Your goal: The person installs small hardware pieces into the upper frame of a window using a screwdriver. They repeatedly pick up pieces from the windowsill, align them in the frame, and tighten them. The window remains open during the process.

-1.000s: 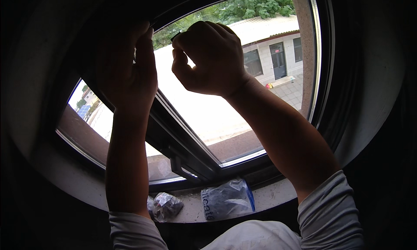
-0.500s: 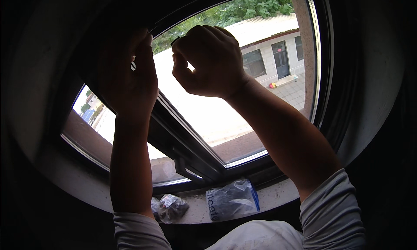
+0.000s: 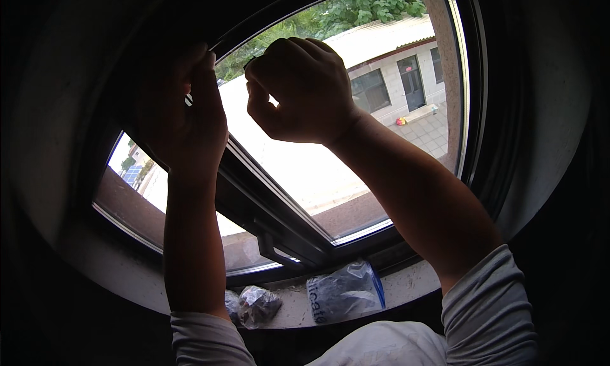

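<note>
Both my arms reach up in front of a dark-framed window (image 3: 254,175). My left hand (image 3: 190,115) is raised by the dark frame at the upper left, thumb up and fingers drawn in. Shadow hides much of its fingers and whatever they grip. To its right, against the bright pane, my right hand (image 3: 302,89) is closed, with a small gap between thumb and curled fingers. A small dark tip (image 3: 248,62) pokes out by its forefinger; the rest of that object is hidden. The two hands are apart.
On the sill (image 3: 406,286) lie a clear zip bag (image 3: 343,293) with a blue edge and small crumpled clear bags (image 3: 259,305) of dark stuff. A window handle (image 3: 273,248) sticks out from the middle frame. Beyond the glass stand a white building (image 3: 381,89) and trees.
My two hands have shifted slightly left against the window, keeping nearly the same pose. The whole view has tilted a little, so the sill bags appear slightly farther right.
</note>
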Demonstrator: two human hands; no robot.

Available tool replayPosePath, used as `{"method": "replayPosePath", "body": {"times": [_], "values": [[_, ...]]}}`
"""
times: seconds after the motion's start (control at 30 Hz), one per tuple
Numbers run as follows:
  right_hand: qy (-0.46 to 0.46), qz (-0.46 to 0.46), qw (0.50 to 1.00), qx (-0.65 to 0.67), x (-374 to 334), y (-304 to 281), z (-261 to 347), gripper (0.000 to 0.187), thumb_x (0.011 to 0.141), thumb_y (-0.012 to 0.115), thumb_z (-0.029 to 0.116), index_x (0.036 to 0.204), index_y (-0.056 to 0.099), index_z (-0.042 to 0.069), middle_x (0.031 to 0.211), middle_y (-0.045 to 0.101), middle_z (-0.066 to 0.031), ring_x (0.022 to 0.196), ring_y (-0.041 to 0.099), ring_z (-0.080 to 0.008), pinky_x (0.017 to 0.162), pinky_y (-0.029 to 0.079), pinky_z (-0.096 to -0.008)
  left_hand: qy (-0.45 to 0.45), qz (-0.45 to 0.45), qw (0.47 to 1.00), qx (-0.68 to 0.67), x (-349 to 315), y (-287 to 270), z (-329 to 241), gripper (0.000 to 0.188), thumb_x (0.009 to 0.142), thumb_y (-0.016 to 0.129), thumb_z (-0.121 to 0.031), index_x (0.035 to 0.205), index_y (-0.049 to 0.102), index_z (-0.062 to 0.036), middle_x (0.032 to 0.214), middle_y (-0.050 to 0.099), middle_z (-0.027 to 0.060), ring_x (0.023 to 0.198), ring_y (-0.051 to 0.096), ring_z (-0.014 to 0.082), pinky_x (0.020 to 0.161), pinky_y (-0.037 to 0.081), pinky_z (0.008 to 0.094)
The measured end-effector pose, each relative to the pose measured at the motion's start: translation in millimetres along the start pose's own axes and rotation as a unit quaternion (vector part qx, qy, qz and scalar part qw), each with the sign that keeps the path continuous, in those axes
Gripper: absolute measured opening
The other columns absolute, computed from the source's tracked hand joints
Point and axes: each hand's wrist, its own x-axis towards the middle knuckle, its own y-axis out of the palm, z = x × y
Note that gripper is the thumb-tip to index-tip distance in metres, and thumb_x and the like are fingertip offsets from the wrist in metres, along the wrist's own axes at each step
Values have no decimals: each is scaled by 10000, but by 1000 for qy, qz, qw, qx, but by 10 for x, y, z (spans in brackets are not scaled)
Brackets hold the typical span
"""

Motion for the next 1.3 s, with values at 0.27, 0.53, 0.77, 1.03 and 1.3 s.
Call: {"method": "replayPosePath", "body": {"times": [0.27, 0.53, 0.77, 1.03, 1.3], "values": [[-3, -2, 1000, 1, -4, 2, -19, 48, 762, 672, 97, 783, 628, 99, 712, 594, -13, 650, 599, -154, 615, 501, -302, -5, 9, 999, 30, 11, -40, -26, 216, 933, 748, -125, 1148, 722, -126, 956, 726, 7, 723, 638, 69, 595, 446, 186], [11, -5, 1000, 0, -4, 23, -10, 66, 758, 674, 145, 718, 632, 113, 695, 583, -35, 641, 611, -197, 624, 508, -348, -4, 9, 1000, -23, 26, 19, 10, 193, 936, 747, -140, 1128, 728, -130, 938, 730, 12, 719, 636, 63, 594, 436, 184], [7, -21, 1000, 1, -17, 56, -20, 102, 734, 677, 176, 680, 604, 131, 682, 545, -41, 635, 599, -222, 615, 497, -373, -10, 13, 1000, 16, 30, 65, -26, 107, 934, 745, -149, 1038, 746, -120, 856, 726, 15, 687, 653, 91, 583, 466, 202], [-3, -4, 1000, -5, 10, -6, -5, 62, 750, 678, 90, 788, 630, 101, 724, 581, -14, 652, 588, -163, 617, 500, -305, 28, 8, 999, 23, 45, 161, -50, 156, 905, 758, -76, 1060, 747, -93, 916, 743, 52, 755, 699, 145, 628, 532, 219], [-2, -6, 1000, 1, -6, 20, -30, 42, 760, 672, 90, 786, 638, 96, 713, 573, -16, 637, 576, -163, 604, 492, -302, 40, 29, 994, 98, -102, 178, -17, 239, 935, 699, -58, 1170, 707, -97, 953, 687, 53, 757, 652, 119, 604, 522, 212]]}}
